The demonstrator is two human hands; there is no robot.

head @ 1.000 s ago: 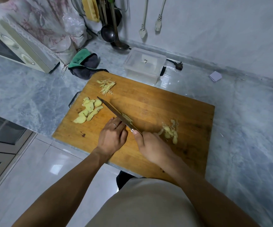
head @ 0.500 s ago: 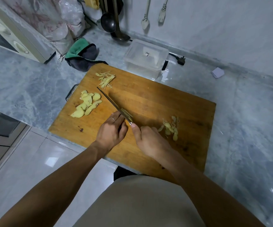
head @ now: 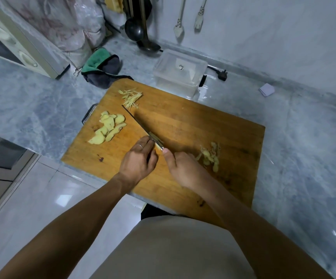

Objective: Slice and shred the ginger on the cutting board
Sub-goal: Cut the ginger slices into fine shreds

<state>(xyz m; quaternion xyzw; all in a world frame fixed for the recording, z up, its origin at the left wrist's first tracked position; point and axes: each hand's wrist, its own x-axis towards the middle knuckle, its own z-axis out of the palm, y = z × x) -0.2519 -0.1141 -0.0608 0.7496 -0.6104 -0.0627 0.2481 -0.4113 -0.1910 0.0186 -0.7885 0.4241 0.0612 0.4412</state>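
Observation:
A wooden cutting board lies on the marble counter. On its left sits a pile of ginger slices, with a small heap of ginger shreds near the far corner and ginger peel scraps to the right. My right hand grips the handle of a knife whose blade points toward the far left. My left hand presses curled fingers on a small stack of ginger beside the blade; that ginger is mostly hidden.
A clear plastic box stands just behind the board, a green and grey cloth to its left. A microwave sits at the far left. Ladles hang at the wall. A plug lies on the counter.
The view has tilted and shifted slightly. Both hands stay at the same place on the board, the knife working against the ginger under my left fingers.

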